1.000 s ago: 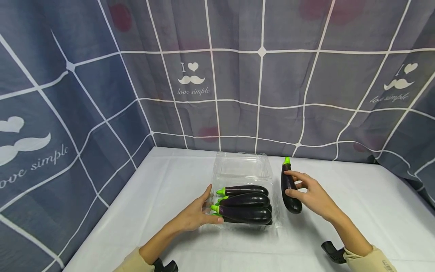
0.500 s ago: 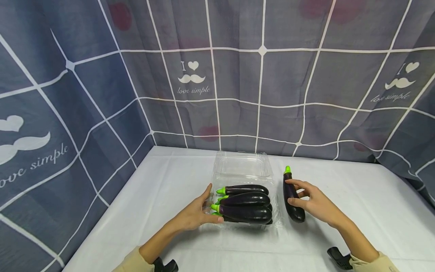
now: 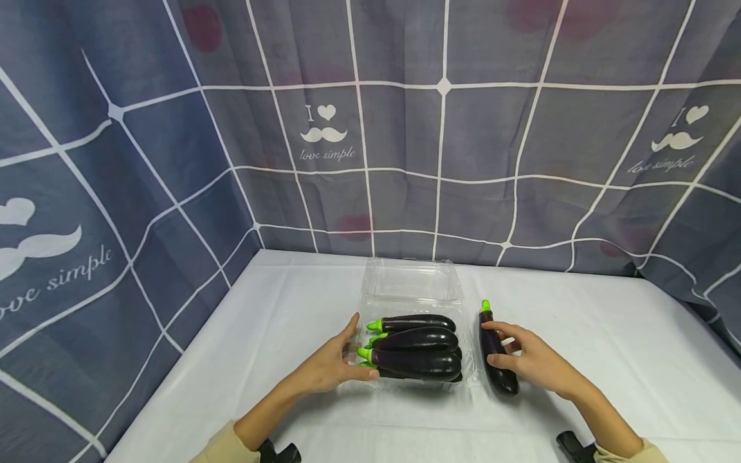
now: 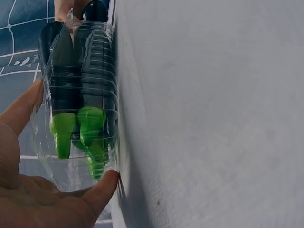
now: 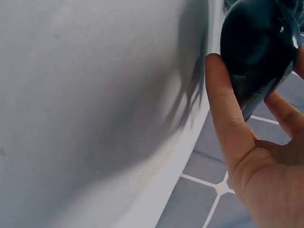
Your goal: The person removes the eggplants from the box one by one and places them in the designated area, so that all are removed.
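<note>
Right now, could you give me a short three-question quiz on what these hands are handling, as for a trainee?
1. True or false: the lid of the clear plastic clamshell lies open.
2. Which end of the packed eggplants is nearer the left hand?
3. The single eggplant beside the clamshell is held by: A) left hand; B) right hand; C) neither.

Key: 1. True. 2. The green stem ends. 3. B.

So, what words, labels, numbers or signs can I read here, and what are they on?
"I", heart, moustache, "love simple": curtain, centre.
"I", heart, moustache, "love simple": curtain, right, creased.
Heart, moustache, "ove simple": curtain, left, cut off by the picture's edge.
Left wrist view: curtain print too small and blurred to read.
Eggplants, box: none readable.
</note>
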### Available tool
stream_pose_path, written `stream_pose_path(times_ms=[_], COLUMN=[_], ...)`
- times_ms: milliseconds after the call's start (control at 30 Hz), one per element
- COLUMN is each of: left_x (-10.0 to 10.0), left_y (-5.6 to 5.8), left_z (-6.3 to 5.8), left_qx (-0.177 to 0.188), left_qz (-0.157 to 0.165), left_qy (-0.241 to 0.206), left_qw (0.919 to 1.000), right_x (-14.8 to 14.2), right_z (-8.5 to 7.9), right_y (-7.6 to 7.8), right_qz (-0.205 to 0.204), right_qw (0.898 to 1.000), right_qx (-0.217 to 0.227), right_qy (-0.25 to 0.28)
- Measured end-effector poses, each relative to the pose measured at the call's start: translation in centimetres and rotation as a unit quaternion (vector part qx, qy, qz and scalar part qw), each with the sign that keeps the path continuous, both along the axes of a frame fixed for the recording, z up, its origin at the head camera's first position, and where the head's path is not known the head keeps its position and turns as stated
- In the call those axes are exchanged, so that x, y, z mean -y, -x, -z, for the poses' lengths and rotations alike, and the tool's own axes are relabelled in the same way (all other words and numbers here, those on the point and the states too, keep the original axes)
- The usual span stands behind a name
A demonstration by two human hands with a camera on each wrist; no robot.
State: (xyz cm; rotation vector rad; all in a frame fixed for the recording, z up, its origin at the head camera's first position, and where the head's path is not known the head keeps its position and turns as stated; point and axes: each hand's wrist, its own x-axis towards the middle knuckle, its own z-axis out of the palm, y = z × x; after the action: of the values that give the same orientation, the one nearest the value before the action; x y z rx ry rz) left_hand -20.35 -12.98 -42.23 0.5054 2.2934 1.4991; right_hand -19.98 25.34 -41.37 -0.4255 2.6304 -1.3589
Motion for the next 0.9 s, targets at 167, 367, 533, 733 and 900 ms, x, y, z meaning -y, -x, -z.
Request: stream_pose_path(times_ms=[167, 367, 533, 733, 900], left_x=[0.1, 0.1, 0.0, 0.0, 0.0], left_y=[-0.1, -0.1, -0.2, -0.2, -0.1], left_z=[0.1, 0.1, 0.3, 0.5, 0.4], left_qx=[0.0, -0.002, -0.001, -0.001, -0.007], left_qz=[0.0, -0.004, -0.007, -0.004, -0.003], left_qy=[0.0, -0.003, 0.003, 0.002, 0.004], left_qw=[1.0, 1.0, 1.0, 1.0, 1.0], right_x=[0.2, 0.5, 0.8, 1.1, 1.4], right_z=[0.3, 0.4, 0.5, 0.6, 0.7], right_y=[0.0, 0.1, -0.1, -0.1, 0.2], right_qz=[-0.006, -0.016, -0.021, -0.017, -0.014], right_qw=[1.0, 1.0, 1.0, 1.0, 1.0], right_qx=[0.014, 0.019, 0.017, 0.011, 0.016], right_qy=[-0.002, 0.005, -0.009, -0.014, -0.012])
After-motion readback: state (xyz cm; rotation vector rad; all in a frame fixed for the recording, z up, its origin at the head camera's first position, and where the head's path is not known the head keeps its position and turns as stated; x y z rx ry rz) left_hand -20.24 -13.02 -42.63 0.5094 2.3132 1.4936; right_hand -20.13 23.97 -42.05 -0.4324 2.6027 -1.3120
